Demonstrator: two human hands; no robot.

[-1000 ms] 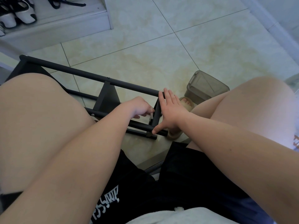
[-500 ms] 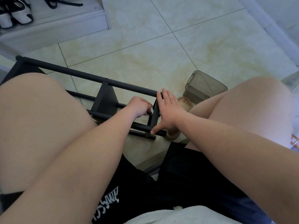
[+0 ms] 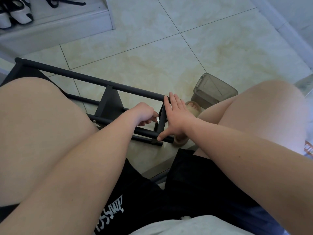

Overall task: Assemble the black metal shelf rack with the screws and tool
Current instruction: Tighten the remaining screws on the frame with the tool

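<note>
The black metal shelf rack (image 3: 94,80) lies on its side on the tiled floor between my knees, long tubes running left to right. My right hand (image 3: 176,117) lies flat with straight fingers against the rack's right end panel (image 3: 161,119), thumb down on a lower tube. My left hand (image 3: 144,113) is curled inside the frame beside that panel and pinches a small silver tool (image 3: 157,119) against it. The tool's tip and any screw are hidden.
A grey translucent plastic box (image 3: 213,92) stands on the floor right of the rack, beside my sandalled foot (image 3: 191,107). A white shoe shelf (image 3: 55,22) with shoes sits at the back left. My thighs flank the rack closely.
My left hand has shifted slightly at the end panel and the silver tool now shows between its fingers. My right hand stays pressed on the panel.
</note>
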